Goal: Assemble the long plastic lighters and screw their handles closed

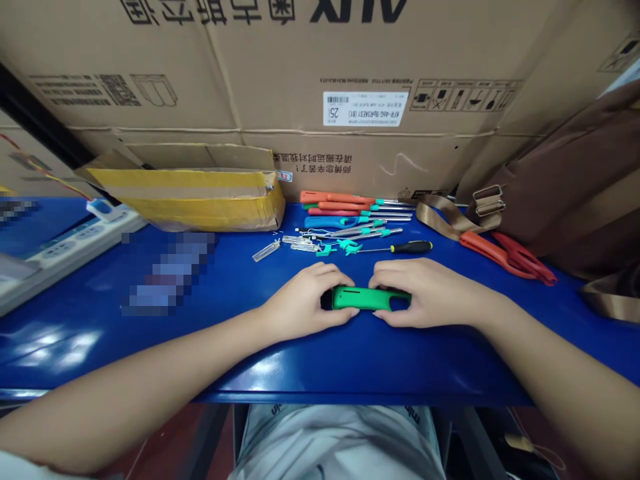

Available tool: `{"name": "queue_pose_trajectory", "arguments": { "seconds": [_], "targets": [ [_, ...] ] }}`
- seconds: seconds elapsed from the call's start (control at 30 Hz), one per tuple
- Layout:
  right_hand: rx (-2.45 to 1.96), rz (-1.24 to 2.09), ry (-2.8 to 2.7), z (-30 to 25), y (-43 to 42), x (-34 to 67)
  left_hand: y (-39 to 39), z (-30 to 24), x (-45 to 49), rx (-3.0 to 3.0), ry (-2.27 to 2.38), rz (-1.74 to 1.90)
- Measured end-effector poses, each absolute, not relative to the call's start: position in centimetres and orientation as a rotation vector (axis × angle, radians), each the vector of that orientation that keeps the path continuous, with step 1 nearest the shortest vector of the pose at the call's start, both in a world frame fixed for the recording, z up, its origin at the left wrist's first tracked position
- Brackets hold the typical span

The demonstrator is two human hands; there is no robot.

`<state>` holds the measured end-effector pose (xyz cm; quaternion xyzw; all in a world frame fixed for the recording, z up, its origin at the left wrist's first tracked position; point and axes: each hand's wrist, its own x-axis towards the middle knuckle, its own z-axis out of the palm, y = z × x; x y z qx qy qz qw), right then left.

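Note:
A green plastic handle-shaped piece (367, 298) with a slot in its side lies on the blue table (240, 320), held at both ends. My left hand (305, 299) curls its fingers round the left end. My right hand (425, 290) grips the right end, fingers over the top and thumb underneath. Both hands rest on the table surface near its front edge.
Behind the hands lie orange, blue and green handled tools (350, 210), small metal blades (295, 243), a black-handled screwdriver (407, 247) and red scissors (510, 253). A taped cardboard box (200, 193) and a power strip (70, 243) sit at left, a brown bag (575, 180) at right.

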<state>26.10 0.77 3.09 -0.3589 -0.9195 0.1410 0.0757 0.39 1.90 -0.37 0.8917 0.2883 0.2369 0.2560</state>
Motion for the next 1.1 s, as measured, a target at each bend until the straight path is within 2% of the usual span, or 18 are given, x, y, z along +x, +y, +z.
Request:
{"name": "queue_pose_trajectory", "arguments": {
  "seconds": [0.33, 0.53, 0.77, 1.1],
  "targets": [
    [-0.95, 0.385, -2.73, 2.2, 1.0, 25.9, 2.4, -0.4, -0.1, 2.463, 0.853, 0.611],
    [-0.97, 0.379, -2.706, 2.1, 1.2, 25.9, 2.5, -0.5, -0.2, 2.473, 0.885, 0.61],
    [-0.99, 0.226, -2.58, 0.8, 2.2, 26.1, 2.2, -0.5, -0.1, 2.413, 0.988, 0.634],
    [-1.163, 0.268, -2.403, 1.2, 2.3, 26.2, 2.5, -1.1, -0.3, 2.388, 1.039, 0.676]
  ]
}}
